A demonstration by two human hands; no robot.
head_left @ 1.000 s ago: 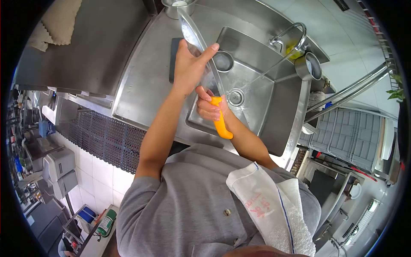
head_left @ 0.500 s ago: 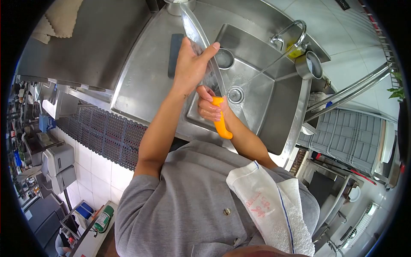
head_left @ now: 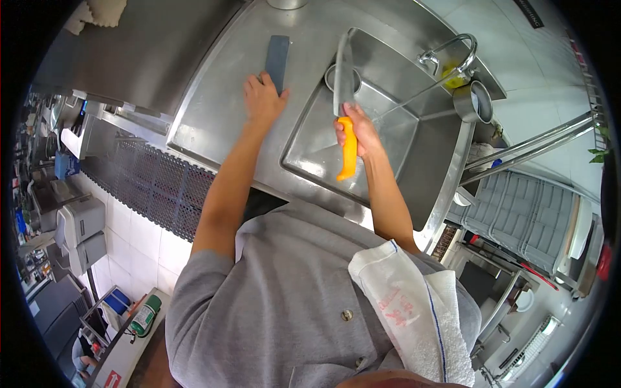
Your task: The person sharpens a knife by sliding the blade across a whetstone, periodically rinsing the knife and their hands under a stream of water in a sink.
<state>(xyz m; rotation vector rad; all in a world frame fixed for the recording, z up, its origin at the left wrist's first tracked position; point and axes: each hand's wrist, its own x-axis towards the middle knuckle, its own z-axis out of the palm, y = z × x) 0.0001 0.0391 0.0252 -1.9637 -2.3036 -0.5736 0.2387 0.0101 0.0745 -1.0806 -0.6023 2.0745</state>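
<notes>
In my right hand (head_left: 359, 132) is a large kitchen knife (head_left: 348, 149), gripped by its yellow handle. Its broad blade points away from me over the left side of the sink (head_left: 430, 171). My left hand (head_left: 264, 102) is at the near end of a dark grey sharpening stone (head_left: 277, 58), which lies on the steel drainboard left of the basin. Thumb and a finger sit on opposite sides of the stone's near end, while other fingers spread out to the left. The hand covers that end of the stone.
Water runs from the curved faucet (head_left: 467, 52) into the sink. A round metal container (head_left: 334, 79) sits in the basin behind the blade. On the right rim stands a metal pot (head_left: 466, 103). Another metal pot (head_left: 288, 2) is at the far edge.
My left hand has left the blade and moved left onto the stone. My right hand has carried the knife away from me, and the blade now points straighter ahead. The view has shifted slightly.
</notes>
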